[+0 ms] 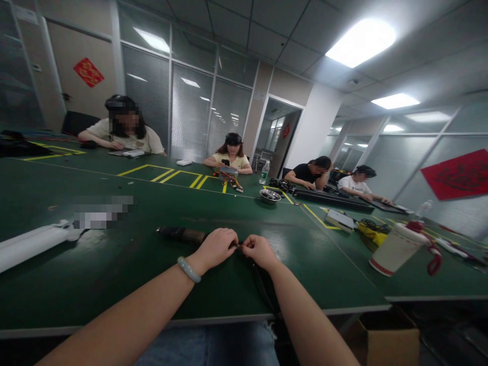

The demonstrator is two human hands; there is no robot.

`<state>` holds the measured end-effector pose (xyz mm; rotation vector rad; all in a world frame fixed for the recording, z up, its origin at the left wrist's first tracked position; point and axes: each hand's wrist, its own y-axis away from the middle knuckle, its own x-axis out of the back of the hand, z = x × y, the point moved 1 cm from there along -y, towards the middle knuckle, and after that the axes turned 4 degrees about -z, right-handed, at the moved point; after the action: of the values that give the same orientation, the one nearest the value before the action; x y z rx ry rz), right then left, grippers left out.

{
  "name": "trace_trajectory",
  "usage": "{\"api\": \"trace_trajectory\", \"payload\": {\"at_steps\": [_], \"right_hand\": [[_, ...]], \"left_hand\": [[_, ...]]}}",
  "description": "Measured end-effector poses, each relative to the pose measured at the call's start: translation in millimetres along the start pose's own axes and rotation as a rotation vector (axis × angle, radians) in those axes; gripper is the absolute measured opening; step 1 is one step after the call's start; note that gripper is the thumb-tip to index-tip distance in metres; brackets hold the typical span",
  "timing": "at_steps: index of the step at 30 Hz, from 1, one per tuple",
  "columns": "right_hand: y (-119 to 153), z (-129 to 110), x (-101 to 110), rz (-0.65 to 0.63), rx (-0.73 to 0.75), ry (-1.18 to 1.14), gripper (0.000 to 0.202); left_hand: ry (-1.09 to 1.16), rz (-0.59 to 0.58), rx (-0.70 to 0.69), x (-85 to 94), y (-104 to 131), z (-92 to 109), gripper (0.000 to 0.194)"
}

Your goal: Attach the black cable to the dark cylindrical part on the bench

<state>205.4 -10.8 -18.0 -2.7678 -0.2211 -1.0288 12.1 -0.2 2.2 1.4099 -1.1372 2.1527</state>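
My left hand (219, 246), with a bracelet at the wrist, is closed over the right end of a dark rod-shaped tool, which looks like an electric screwdriver (183, 234). The tool lies on the green table, its metal tip pointing left. Close beside it, my right hand (261, 250) pinches the end of a black cable (261, 282), which runs down past the table's front edge. The fingertips of both hands nearly meet at a small dark joint with a reddish spot (239, 246). My fingers hide how tool and cable are connected there.
A metal bowl of small parts (270, 196) and a water bottle (264, 173) stand farther back. To the right are a white cup with a red strap (396, 249) and a small white box (340, 220). A white wrapped item (34, 245) lies left. Several people sit across the table (133, 284).
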Motion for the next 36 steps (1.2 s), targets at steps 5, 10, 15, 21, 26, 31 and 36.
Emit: {"api": "trace_trajectory", "payload": {"at_steps": [5, 10, 15, 21, 26, 31, 36], "right_hand": [[0.9, -2.8, 0.8, 0.01, -0.009, 0.032, 0.008], [2.2, -3.6, 1.8, 0.004, 0.001, 0.011, 0.01], [1.0, -0.4, 2.1, -0.006, 0.025, -0.009, 0.01], [-0.6, 2.6, 3.7, -0.019, 0.042, 0.004, 0.013], [0.3, 2.8, 3.5, -0.032, 0.072, 0.022, 0.014], [1.3, 2.2, 2.3, -0.021, 0.078, 0.064, 0.015], [0.0, 2.1, 1.2, 0.005, 0.056, 0.069, 0.014]], "left_hand": [[0.013, 0.01, -0.008, -2.8, -0.5, -2.6, 0.006], [0.004, 0.015, -0.014, -1.2, -0.6, -1.9, 0.011], [-0.005, 0.009, -0.002, 0.2, -0.1, -2.1, 0.009], [-0.003, 0.0, -0.001, -0.1, -0.2, -1.7, 0.008], [0.002, -0.015, -0.002, 0.0, -0.5, -2.4, 0.008], [0.003, -0.02, -0.006, -0.8, -1.1, -3.6, 0.007], [-0.012, -0.016, -0.01, -0.7, -1.2, -3.5, 0.008]]}}
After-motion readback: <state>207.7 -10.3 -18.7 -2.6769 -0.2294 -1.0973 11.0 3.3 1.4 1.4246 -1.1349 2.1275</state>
